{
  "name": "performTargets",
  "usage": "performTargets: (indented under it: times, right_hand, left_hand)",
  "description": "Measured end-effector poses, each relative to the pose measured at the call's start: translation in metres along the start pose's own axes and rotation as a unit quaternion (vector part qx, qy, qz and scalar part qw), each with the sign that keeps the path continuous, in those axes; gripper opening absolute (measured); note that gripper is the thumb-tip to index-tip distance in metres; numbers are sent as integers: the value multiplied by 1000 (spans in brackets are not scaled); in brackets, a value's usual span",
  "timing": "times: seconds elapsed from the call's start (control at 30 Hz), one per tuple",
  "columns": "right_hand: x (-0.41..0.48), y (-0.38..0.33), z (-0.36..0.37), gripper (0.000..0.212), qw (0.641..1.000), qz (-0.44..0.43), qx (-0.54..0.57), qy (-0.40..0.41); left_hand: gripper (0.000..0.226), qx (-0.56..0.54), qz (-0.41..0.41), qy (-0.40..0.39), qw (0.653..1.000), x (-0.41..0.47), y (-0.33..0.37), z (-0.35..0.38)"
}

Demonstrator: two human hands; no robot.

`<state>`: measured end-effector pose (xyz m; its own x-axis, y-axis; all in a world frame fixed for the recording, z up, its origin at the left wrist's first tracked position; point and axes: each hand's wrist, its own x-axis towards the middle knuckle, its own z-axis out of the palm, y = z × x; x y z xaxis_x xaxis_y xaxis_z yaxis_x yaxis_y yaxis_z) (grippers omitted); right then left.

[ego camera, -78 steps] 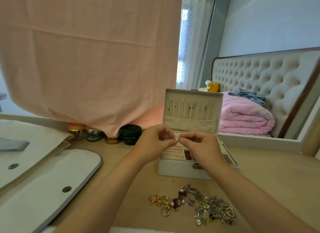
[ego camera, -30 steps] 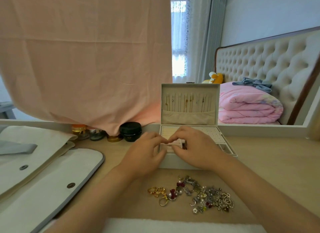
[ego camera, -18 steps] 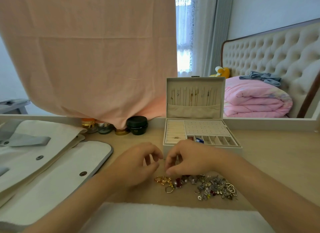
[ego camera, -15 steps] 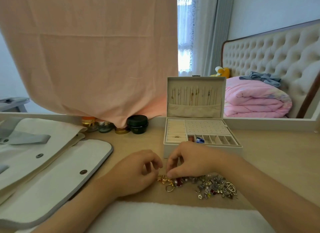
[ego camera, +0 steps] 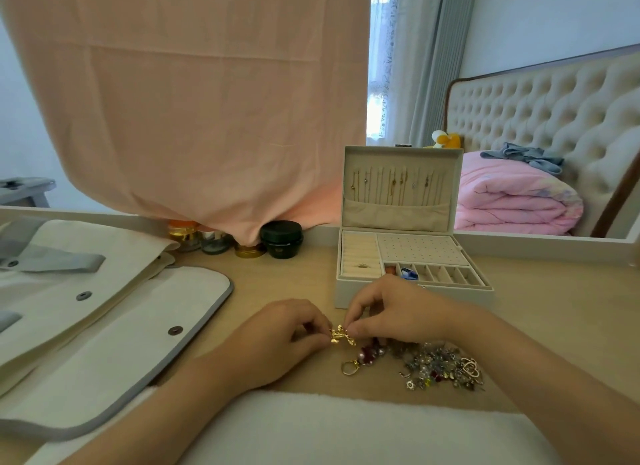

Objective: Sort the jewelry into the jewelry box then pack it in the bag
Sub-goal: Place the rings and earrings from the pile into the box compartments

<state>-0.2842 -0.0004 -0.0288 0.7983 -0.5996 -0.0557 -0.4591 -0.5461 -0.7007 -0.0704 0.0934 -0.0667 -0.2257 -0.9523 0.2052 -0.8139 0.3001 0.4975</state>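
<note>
Fingertips [ego camera: 354, 327] of the right hand [ego camera: 398, 314] are curled in and meet those of the left hand [ego camera: 277, 340], and together they pinch a small gold piece [ego camera: 342, 336], one hand at each end. Its long axis runs roughly left to right, dipping a little toward the right. Whether it is one item or two tangled together is too small to tell, as is whether it is clear of the table [ego camera: 554, 312]. The rest of the loose jewelry [ego camera: 438, 366] lies in a heap just right of and nearer than the pinch, partly under the right wrist. From the gold piece the open jewelry box [ego camera: 346, 293] lies farther off and slightly right, its near wall just beyond the right knuckles, so the right hand looks the better placed to carry the piece in. One ring [ego camera: 362, 265] already sits in the padded rolls at the box's left. The bag [ego camera: 104, 343] lies flat at the left, well apart.
</note>
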Motion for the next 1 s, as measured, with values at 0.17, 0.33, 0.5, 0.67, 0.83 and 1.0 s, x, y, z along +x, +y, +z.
performTargets:
  times: [0.17,0.33,0.5,0.67,0.83,1.0]
  right_hand:
    - [0,-3,-14,4,996,-23,58,59]
    - [6,6,-42,9,968,-4,-1,250]
    - [11,23,-56,7,944,41,-125,302]
    - [32,28,-62,10,939,63,-161,298]
    - [63,34,-77,10,937,96,-174,287]
    - [79,41,-83,8,937,127,-207,252]
  left_hand:
    - [10,-9,-33,60,998,7,3,-3]
    - [18,-32,-18,130,991,31,14,-13]
    - [30,-26,6,160,987,73,26,-26]
    - [21,-30,0,164,986,118,23,-31]
    - [14,-78,-26,189,979,145,10,-29]
    - [19,-141,-28,208,968,159,2,-26]
